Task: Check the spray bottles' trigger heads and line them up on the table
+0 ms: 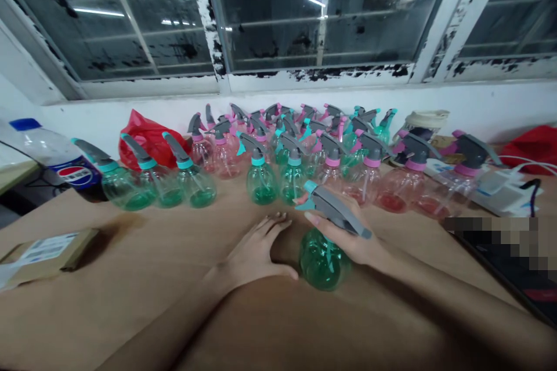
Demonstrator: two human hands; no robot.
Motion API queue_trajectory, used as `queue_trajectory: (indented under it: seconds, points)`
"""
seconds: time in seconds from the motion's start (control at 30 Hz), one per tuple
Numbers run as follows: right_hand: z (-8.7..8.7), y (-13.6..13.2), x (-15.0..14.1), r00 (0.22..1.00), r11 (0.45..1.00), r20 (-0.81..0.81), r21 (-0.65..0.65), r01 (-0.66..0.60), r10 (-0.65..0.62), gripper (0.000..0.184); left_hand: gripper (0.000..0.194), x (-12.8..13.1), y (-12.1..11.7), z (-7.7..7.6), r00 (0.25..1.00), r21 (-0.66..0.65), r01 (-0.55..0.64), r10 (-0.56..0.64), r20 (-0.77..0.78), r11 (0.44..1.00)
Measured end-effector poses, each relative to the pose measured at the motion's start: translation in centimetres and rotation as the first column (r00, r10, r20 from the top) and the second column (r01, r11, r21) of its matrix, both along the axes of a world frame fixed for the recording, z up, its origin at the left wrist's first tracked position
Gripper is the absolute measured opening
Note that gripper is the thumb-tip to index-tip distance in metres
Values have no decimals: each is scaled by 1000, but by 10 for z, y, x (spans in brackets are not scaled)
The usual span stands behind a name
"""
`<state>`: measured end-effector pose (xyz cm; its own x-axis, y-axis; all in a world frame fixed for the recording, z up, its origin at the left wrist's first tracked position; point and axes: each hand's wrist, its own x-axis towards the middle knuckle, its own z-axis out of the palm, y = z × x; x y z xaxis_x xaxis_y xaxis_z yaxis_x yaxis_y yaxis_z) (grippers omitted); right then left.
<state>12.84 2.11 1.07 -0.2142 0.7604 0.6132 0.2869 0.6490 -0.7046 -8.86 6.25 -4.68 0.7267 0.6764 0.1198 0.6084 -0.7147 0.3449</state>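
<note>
On the brown table (65,324), grips the green spray bottle (324,266) in curled right hand (354,235), spreads left hand (256,252) open beside it, and faces more spray bottles (261,185) beyond the fingertips.

Cardboard box (49,256), red bag (147,140)

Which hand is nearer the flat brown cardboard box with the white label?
Left. The left hand is right of the box; the right hand is farther right, holding a green transparent plastic spray bottle.
</note>
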Motion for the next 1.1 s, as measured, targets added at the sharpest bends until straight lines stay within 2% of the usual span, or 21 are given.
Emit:
queue_trajectory:
  seconds: [0.3, 0.47, 0.73, 0.9, 1.1]
  points:
    - [-5, 5, 2, 997, 991, -11, -116, -71, 70, 22, 115, 8, -10, 2, 1000, -57, 12, -12, -8, 998]
    - [-5, 4, -2, 998, 995, -48, -91, -35, 30, 18, 114, 8, -11, 0, 1000, -70, 25, -25, 6, 997]
    - [6, 2, -3, 999, 999, 30, -43, 13, -12, 9, 115, 7, -9, -2, 995, -55, 72, -68, 71, 996]
    - [6, 1, -2, 999, 999, 38, -31, -10, 12, 13, 109, 7, -10, 0, 996, -77, 71, -67, 51, 995]
    - [5, 0, -3, 1000, 997, -14, -65, -29, 28, 19, 113, 6, -11, -1, 996, -52, 67, -64, 62, 996]
